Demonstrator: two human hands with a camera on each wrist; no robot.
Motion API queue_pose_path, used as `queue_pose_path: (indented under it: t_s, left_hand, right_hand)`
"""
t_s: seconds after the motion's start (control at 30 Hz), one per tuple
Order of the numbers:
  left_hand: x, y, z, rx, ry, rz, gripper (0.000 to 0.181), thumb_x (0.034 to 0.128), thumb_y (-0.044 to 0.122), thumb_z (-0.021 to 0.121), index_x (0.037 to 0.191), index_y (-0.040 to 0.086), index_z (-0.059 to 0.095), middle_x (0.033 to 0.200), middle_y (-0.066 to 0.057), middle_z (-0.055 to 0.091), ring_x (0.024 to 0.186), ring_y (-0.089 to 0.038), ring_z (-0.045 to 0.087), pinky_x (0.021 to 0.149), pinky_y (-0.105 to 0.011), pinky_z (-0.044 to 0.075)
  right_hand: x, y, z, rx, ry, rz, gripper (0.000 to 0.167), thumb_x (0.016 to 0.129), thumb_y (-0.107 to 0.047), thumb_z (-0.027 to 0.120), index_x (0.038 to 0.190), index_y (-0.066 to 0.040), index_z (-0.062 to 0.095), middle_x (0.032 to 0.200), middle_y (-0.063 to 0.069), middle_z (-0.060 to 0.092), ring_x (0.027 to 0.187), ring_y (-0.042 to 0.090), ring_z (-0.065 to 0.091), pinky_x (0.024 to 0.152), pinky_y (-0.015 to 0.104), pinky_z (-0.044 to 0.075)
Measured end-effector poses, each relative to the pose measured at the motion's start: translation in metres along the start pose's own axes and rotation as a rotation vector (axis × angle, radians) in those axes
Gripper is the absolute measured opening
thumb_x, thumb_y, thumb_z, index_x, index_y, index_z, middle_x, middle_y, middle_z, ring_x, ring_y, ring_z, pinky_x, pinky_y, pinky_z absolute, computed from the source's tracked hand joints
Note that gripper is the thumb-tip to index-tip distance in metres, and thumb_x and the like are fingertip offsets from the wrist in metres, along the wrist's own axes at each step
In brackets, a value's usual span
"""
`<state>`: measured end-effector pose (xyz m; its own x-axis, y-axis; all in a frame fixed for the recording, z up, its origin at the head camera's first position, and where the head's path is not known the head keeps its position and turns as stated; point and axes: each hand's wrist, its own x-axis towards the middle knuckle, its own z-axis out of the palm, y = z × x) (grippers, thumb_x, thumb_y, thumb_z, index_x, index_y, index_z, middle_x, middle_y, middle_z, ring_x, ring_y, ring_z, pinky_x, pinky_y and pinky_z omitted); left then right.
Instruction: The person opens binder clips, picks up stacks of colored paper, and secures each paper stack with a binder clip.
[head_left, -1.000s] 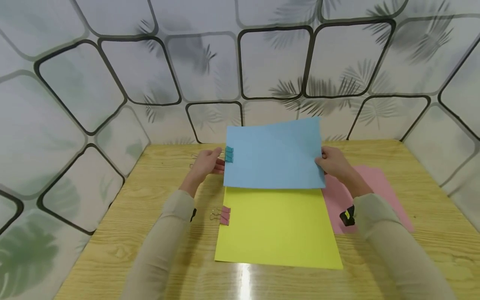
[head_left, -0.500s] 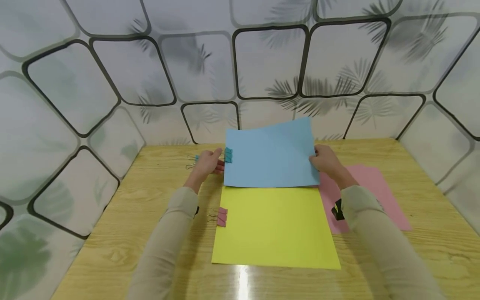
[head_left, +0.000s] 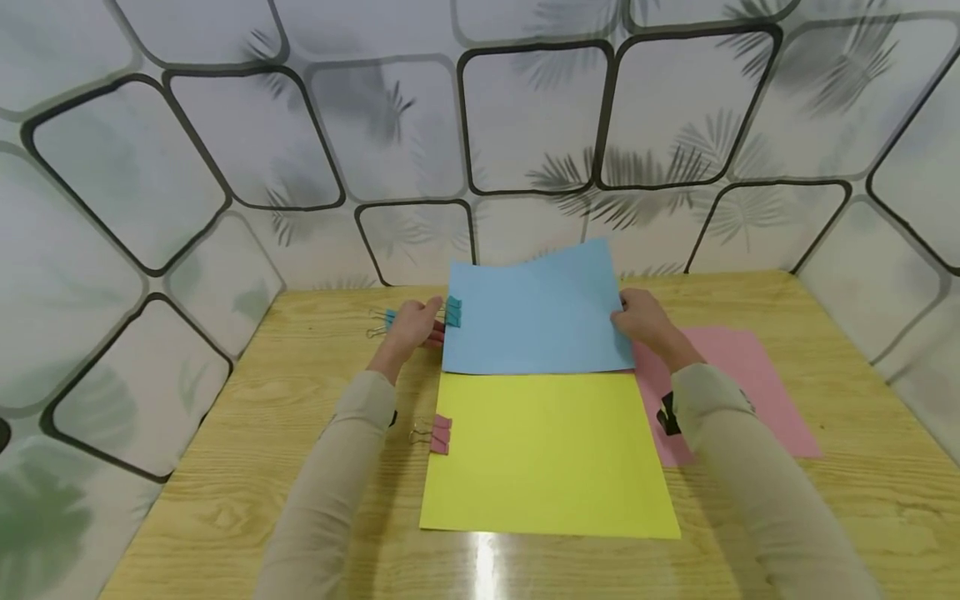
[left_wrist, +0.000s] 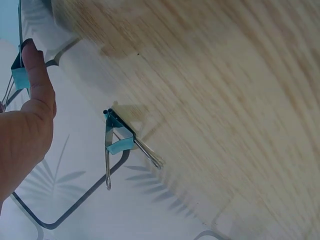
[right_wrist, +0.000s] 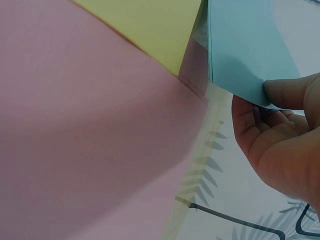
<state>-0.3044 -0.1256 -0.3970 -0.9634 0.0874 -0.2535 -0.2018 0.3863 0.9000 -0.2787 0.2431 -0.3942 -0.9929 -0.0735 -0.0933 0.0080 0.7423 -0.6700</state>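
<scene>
Blue paper (head_left: 536,321) is held up at a tilt over the back part of a yellow sheet (head_left: 551,458). A teal binder clip (head_left: 453,312) sits on its left edge. My left hand (head_left: 411,329) pinches that clip; the thumb (left_wrist: 37,70) lies along it in the left wrist view, and the other fingers are mostly hidden. At the opposite edge my right hand (head_left: 647,321) pinches the blue paper, thumb in front and fingers behind in the right wrist view. A second teal binder clip (left_wrist: 119,132) stands on the table beside the left hand, gripping nothing.
A pink binder clip (head_left: 441,435) is on the yellow sheet's left edge. Pink paper (head_left: 738,375) lies at the right, partly under the yellow sheet and right forearm. The wooden table (head_left: 300,375) ends against a patterned backdrop (head_left: 405,133) behind and at both sides.
The right hand has moved left with the blue paper's right edge, and the paper's top edge bows more. The left hand keeps its place at the clip. The whole view shifts slightly.
</scene>
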Motion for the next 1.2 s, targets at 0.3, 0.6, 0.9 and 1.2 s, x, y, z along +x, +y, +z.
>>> queue_pose_path:
  t_s: [0.3, 0.6, 0.9, 1.2]
  left_hand:
    - [0.004, 0.001, 0.0, 0.037, -0.021, -0.013, 0.065, 0.1065, 0.042, 0.04, 0.146, -0.01, 0.035, 0.121, -0.027, 0.061, 0.094, -0.031, 0.067, 0.082, -0.037, 0.058]
    - [0.006, -0.002, 0.0, 0.088, -0.021, -0.018, 0.065, 0.1062, 0.042, 0.04, 0.143, -0.012, 0.039, 0.119, -0.027, 0.062, 0.093, -0.03, 0.068, 0.077, -0.033, 0.058]
    - [0.007, -0.01, 0.001, 0.16, -0.007, -0.035, 0.063, 0.1055, 0.044, 0.041, 0.136, -0.012, 0.045, 0.114, -0.026, 0.065, 0.083, -0.026, 0.068, 0.074, -0.033, 0.058]
    - [0.007, -0.009, 0.002, 0.231, -0.011, -0.045, 0.061, 0.106, 0.043, 0.039, 0.131, -0.012, 0.048, 0.11, -0.024, 0.067, 0.075, -0.021, 0.068, 0.073, -0.031, 0.057]
  right_hand:
    - [0.004, 0.006, 0.001, -0.064, -0.015, -0.018, 0.013, 0.095, -0.003, 0.043, 0.082, -0.002, 0.04, 0.073, 0.009, 0.035, 0.068, 0.023, 0.034, 0.064, 0.037, 0.031]
    - [0.01, 0.012, 0.005, -0.143, -0.01, -0.028, 0.023, 0.093, -0.004, 0.048, 0.076, -0.007, 0.032, 0.072, 0.007, 0.031, 0.065, 0.021, 0.031, 0.062, 0.035, 0.03]
    - [0.013, 0.022, 0.012, -0.196, -0.061, 0.028, 0.014, 0.091, -0.01, 0.05, 0.08, -0.002, 0.044, 0.069, 0.008, 0.04, 0.062, 0.021, 0.037, 0.058, 0.033, 0.033]
    - [0.009, 0.018, 0.012, -0.197, -0.08, 0.081, 0.039, 0.098, -0.015, 0.051, 0.122, 0.016, 0.047, 0.12, 0.036, 0.054, 0.1, 0.041, 0.057, 0.08, 0.046, 0.048]
